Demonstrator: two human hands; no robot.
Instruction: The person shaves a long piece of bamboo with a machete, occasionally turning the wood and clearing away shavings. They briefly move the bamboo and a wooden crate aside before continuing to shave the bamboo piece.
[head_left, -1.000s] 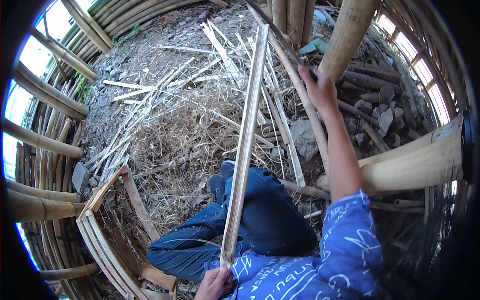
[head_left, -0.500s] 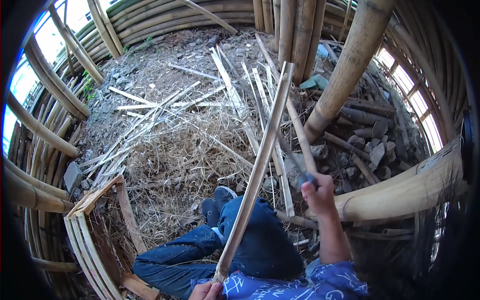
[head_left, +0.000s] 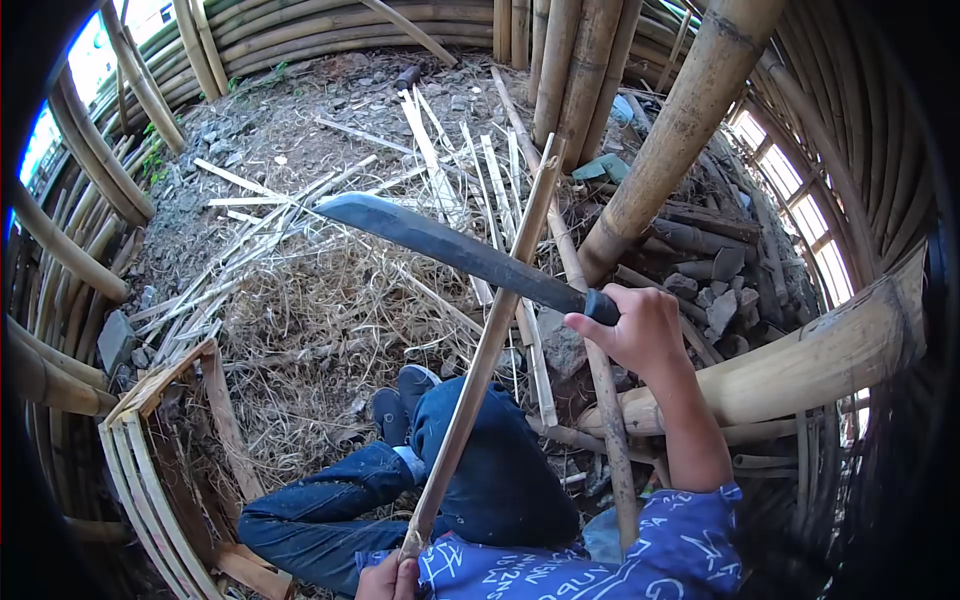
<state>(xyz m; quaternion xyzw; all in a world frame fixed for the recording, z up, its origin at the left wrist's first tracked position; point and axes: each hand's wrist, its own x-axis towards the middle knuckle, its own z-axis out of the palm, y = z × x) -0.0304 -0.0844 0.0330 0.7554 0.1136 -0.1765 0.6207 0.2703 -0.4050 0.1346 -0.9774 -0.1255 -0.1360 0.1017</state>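
Note:
My right hand [head_left: 637, 332] grips the dark handle of a long machete [head_left: 450, 249]. Its blade reaches up and to the left and crosses a long split bamboo strip [head_left: 487, 345] near the strip's middle. My left hand [head_left: 385, 579], at the bottom edge of the view, holds the lower end of that strip. The strip slants up to the right over my jeans-clad legs [head_left: 440, 480]. Whether the blade touches the strip, I cannot tell.
Dry shavings and loose bamboo slats [head_left: 300, 240] cover the ground ahead. A thick bamboo post [head_left: 680, 130] stands at the right, with a heavy pole [head_left: 810, 365] lying below it. Stones [head_left: 715, 295] lie by the post. A woven bamboo frame [head_left: 170, 440] sits at the lower left.
My right hand came back from the bamboo post with the machete and swung its blade across the strip. The strip has tilted further to the right.

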